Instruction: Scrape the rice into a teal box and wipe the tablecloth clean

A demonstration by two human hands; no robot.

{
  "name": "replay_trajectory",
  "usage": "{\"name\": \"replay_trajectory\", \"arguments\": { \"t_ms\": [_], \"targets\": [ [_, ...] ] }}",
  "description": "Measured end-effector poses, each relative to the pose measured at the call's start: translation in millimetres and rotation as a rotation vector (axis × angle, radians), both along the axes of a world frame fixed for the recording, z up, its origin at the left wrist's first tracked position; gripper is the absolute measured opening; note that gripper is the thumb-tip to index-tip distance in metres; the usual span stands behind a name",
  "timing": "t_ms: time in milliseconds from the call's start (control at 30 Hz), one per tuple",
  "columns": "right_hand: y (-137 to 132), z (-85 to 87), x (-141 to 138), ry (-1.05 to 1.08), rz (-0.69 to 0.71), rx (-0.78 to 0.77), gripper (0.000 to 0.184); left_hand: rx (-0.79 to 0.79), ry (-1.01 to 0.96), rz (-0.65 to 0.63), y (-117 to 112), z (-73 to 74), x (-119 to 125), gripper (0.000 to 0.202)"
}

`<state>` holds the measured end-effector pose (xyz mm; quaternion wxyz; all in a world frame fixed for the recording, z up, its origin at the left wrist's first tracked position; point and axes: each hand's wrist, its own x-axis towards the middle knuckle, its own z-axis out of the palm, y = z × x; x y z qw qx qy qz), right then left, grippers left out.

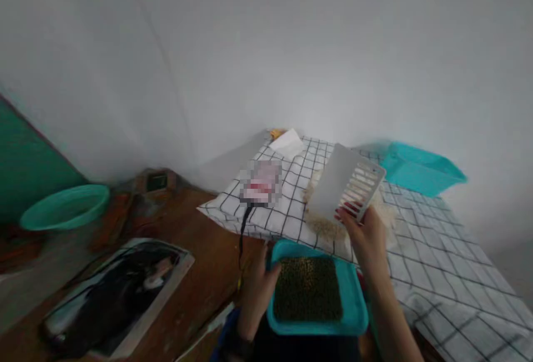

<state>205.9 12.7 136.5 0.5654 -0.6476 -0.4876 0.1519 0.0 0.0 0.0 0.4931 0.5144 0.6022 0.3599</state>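
My right hand grips the near edge of a white plastic panel with slots, its fingers showing through the openings. The panel is tilted above a checked cloth, over a patch of pale, grain-like material that it partly hides. My left hand is at the left rim of a teal tray, thumb over the rim and fingers along the outside. Inside the tray lies a layer of small dark green and yellowish grains, too blurred to name. The tray sits low in front of me, at the cloth's near edge.
The white checked cloth covers a surface against the wall. On it are another teal tray, a white sheet and a blurred-out object with a dark strap. A picture panel and a green basin are at left.
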Motion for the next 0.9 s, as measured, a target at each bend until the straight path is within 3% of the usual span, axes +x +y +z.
{"name": "replay_trajectory", "arguments": {
  "t_ms": [200,433,900],
  "targets": [
    [3.5,-3.2,-12.0,0.031,0.069,0.025,0.036,-0.017,0.004,0.017,-1.7,2.7,-1.1,0.066],
    [-5.4,2.3,-5.5,0.008,-0.003,0.046,0.036,-0.074,0.032,0.043,-1.4,4.8,0.0,0.065],
    [-8.4,-0.4,-13.9,0.003,0.039,-0.016,0.04,-0.091,0.045,0.036,1.4,1.1,0.8,0.067]
  ]
}}
